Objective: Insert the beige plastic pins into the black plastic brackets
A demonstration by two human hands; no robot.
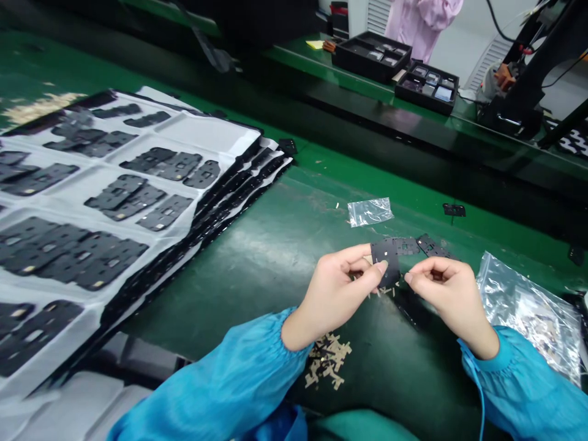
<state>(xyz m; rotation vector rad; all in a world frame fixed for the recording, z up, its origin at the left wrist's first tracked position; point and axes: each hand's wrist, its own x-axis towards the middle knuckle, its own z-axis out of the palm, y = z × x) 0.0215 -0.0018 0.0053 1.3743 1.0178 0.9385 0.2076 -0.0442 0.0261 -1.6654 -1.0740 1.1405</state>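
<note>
The left hand [333, 294] pinched a black flat piece [388, 260] above the green tabletop [271, 288], the right hand [448, 300] had its fingers pressed together just beside it, a small pile of tan scraps [328, 361] lay below, and many black pieces [165, 165] remained on the stacked white trays [206, 131].

No words, numbers, brands or signs can be read anywhere in view. The black die-cut piece [384, 260] in the left hand [333, 294] shows no legible marking. The yellow note [315, 44] on the far bench [294, 58] is too small to show any writing, and the clear plastic bag [523, 312] near the right edge of the near bench [275, 294] shows only glare.
</note>
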